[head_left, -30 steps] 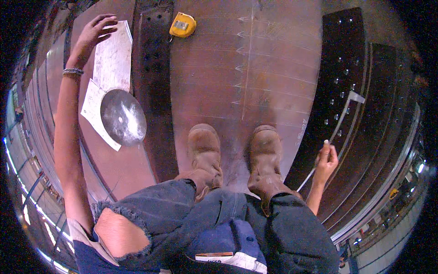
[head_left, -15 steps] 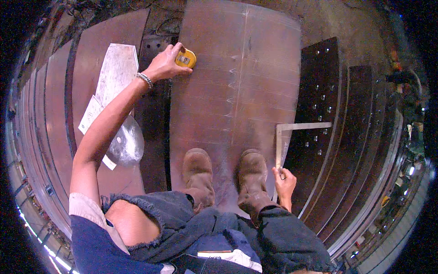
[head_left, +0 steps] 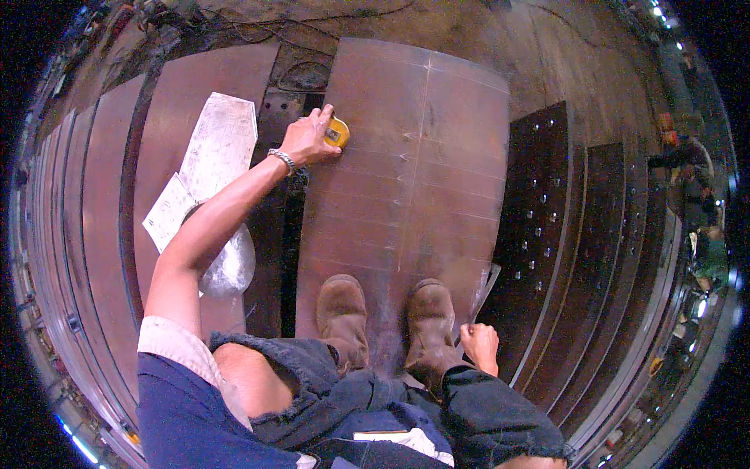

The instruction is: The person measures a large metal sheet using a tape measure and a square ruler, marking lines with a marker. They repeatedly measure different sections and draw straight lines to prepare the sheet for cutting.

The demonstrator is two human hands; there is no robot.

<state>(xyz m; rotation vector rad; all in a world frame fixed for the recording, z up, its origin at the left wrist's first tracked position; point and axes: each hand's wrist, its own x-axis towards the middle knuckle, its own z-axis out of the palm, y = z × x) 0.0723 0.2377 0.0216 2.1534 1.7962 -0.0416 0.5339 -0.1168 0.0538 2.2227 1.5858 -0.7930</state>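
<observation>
A brown steel plate [head_left: 449,156], scribed with lines and arrow-like marks, lies under my boots. At its far left edge my left hand [head_left: 308,138] is closed on a yellow tape measure [head_left: 337,134]. No drawn-out blade can be made out from the case. Beside my right boot, near the plate's right edge, my right hand [head_left: 480,345] is closed on a thin metal square [head_left: 486,293]. The square now appears nearly edge-on, so its second leg is hard to see.
White sheets [head_left: 222,133] and a shiny rounded piece [head_left: 232,264] lie on the left-hand plate. A dark plate with several holes [head_left: 536,199] stands to the right. Long steel pieces line both sides. Cables [head_left: 293,37] cross the floor beyond. Another person [head_left: 687,156] is at the far right.
My right hand has turned the square, so its leg no longer reaches across the holed plate. My left hand still holds the tape measure at the plate's left edge. The view has shifted.
</observation>
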